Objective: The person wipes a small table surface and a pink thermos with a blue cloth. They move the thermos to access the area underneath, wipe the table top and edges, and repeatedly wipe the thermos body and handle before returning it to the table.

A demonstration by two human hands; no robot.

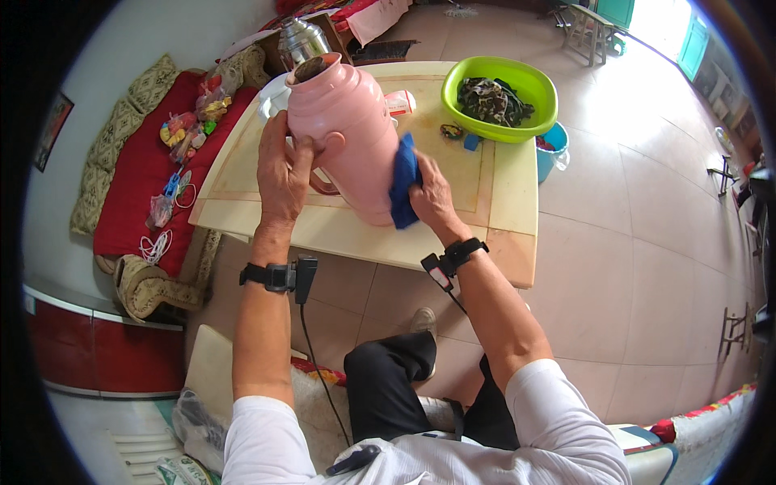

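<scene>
A pink thermos flask (357,145) with its mouth uncovered leans to the left over the table. Near its shoulder, by the round handle joint, my left hand (285,170) grips it with the thumb towards me. My right hand (431,191) holds a folded blue cloth (403,182) against the flask's lower right side. Part of the flask's handle shows below my left hand. Behind the flask is a white object, partly hidden, and a small red and white box (400,103) lies to its right.
A green basin (545,100) with camouflage cloth stands at the table's (512,212) far right, near a small blue object (471,142). A shiny metal flask (303,39) is behind. A blue bucket (555,157) stands right of the table, a red-covered sofa (130,212) left.
</scene>
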